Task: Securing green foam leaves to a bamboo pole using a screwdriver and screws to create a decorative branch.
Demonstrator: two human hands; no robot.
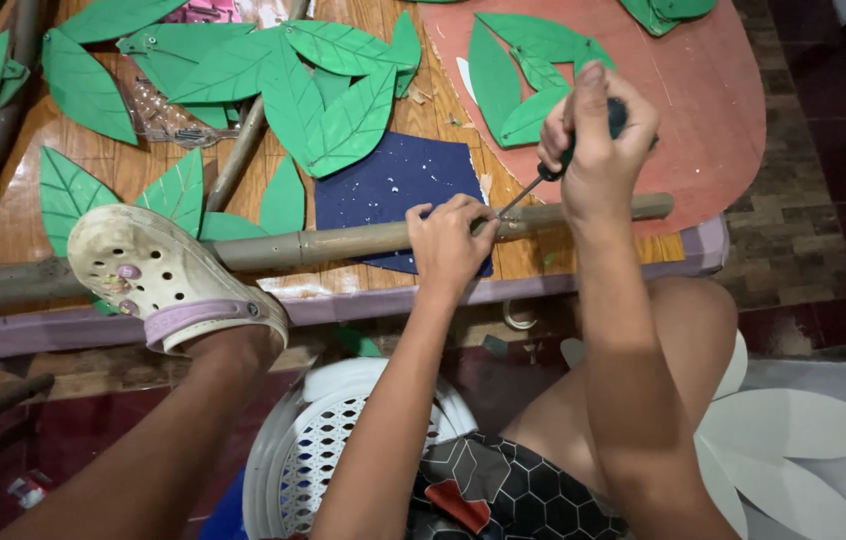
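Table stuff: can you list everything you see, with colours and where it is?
bamboo pole: one, tan, along the table's front edge
paper leaves: many, green, across the table top
dark sheet: one, navy, under the pole
oval board: one, reddish, table's right end
table: one, wooden, purple edge
white leaf cutouts: several, floor at right
plastic stool: one, white, below
clog: one, cream, foot pinning the pole
screwdriver: one, dark handle, tip at the pole
left hand: gripping the pole
right hand: gripping the screwdriver
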